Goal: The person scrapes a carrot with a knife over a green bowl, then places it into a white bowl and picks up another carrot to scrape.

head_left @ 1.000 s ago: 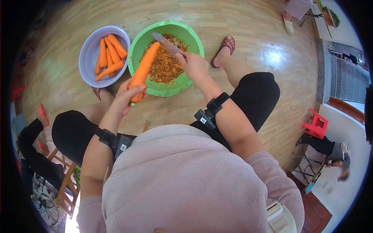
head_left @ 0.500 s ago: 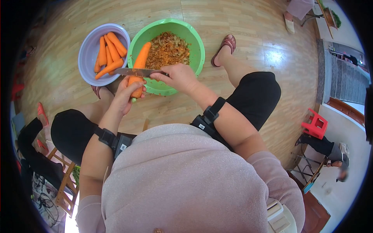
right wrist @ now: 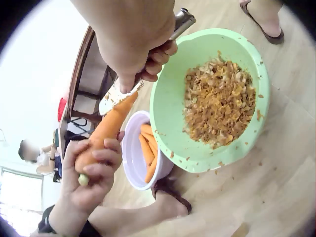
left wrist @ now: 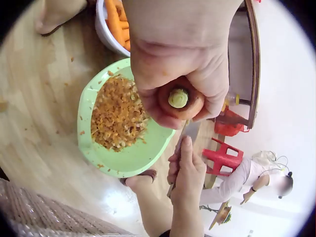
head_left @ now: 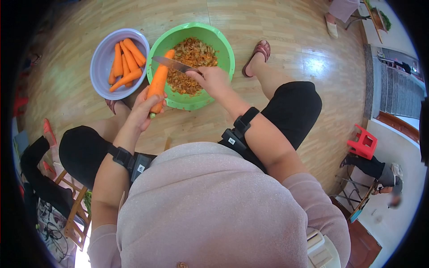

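My left hand (head_left: pixel 141 110) grips a large carrot (head_left: pixel 158 82) round its thick stem end, tip slanting up and away. In the left wrist view the cut stem end (left wrist: pixel 178 98) faces the camera. My right hand (head_left: pixel 215 80) holds a knife (head_left: pixel 178 66) by its handle, and the broad blade crosses the carrot near its tip. In the right wrist view the blade (right wrist: pixel 111 101) lies along the carrot's tip, with orange bits on it. Below both hands stands a green basin (head_left: pixel 227 53) holding a heap of brown and orange peelings (head_left: pixel 190 53).
Left of the green basin, a pale purple basin (head_left: pixel 94 67) holds several peeled carrots (head_left: pixel 129 56). Both stand on the wood-look floor (head_left: pixel 286 27), between the person's sandalled feet (head_left: pixel 258 58). A red stool (head_left: pixel 363 143) and other people are farther off at the right.
The knife went from near the carrot's upper end down to the left hand, scraping the carrot, then came back up towards the tip. The left hand kept its grip.
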Tool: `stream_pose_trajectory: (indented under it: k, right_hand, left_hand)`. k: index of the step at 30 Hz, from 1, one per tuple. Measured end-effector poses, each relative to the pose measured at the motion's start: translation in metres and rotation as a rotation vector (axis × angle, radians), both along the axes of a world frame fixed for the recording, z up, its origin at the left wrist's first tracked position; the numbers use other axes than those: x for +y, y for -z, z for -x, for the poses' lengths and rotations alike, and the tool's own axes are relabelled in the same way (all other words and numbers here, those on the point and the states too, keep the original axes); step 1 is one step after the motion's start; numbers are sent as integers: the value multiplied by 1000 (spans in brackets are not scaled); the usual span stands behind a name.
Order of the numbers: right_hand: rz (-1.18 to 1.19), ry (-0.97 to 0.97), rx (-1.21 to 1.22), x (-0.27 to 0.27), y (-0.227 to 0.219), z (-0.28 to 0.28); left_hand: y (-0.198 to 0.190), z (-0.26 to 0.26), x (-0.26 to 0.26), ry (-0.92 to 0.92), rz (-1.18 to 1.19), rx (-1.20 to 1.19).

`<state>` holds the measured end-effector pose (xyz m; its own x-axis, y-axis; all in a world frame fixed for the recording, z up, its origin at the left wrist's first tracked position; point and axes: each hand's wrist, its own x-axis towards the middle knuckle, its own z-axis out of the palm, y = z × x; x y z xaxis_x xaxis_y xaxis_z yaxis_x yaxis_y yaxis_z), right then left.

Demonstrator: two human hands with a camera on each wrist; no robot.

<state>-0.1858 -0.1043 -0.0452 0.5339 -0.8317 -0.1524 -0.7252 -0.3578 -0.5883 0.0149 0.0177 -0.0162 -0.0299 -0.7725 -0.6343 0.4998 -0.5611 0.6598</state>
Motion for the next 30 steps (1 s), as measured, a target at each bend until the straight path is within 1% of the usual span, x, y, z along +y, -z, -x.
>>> stream_pose_trajectory:
  k: [3,5,6,8,9,11,12,14,16,18,20,21,22,23,25,27,28,30]
  right_hand:
    - [-27,-6,27,1,-26,-1]
    - [-127,-123,15,9,-38,-7]
    - [-128,-126,14,12,-41,-9]
    - [-79,-244,24,15,-44,-13]
    - [-80,-243,25,16,-40,-14]
    - [50,-110,-88,16,-22,-11]
    - [50,-108,-86,10,-15,-8]
    - [42,8,-31,-4,-5,0]
    - [27,10,-41,-4,-18,2]
    - [12,-3,-56,1,-30,-3]
    - [-15,-136,-77,11,-42,-9]
    - [-12,-148,-88,15,-44,-11]
    - [-25,-206,-44,17,-47,-13]
    - [-35,-264,-8,19,-50,-17]
    - [1,-263,36,20,-50,-19]
    - [20,-172,5,13,-34,-13]
    - [21,-178,-17,9,-35,-11]
    - [11,-102,128,1,-37,-8]
  left_hand:
    - [-3,1,0,17,20,-13]
    - [-4,1,0,8,35,-20]
    - [-3,0,-1,4,36,-17]
    - [-2,0,-1,0,36,-12]
    - [-2,0,-1,-2,26,8]
    - [-3,-1,0,-2,14,30]
    - [-4,-2,0,9,22,71]
    - [-6,-2,0,22,30,112]
    - [-10,0,-1,82,54,89]
    - [-10,1,-3,43,65,87]
    - [-10,2,-2,-4,73,81]
    - [-6,4,-2,-15,23,18]
    - [0,1,-1,-27,-27,-52]
    - [15,-5,2,40,-39,-51]
    - [12,-1,3,78,-37,-129]
    - [3,2,2,57,5,-124]
    - [3,1,3,52,3,-146]
    - [4,2,2,83,-13,-82]
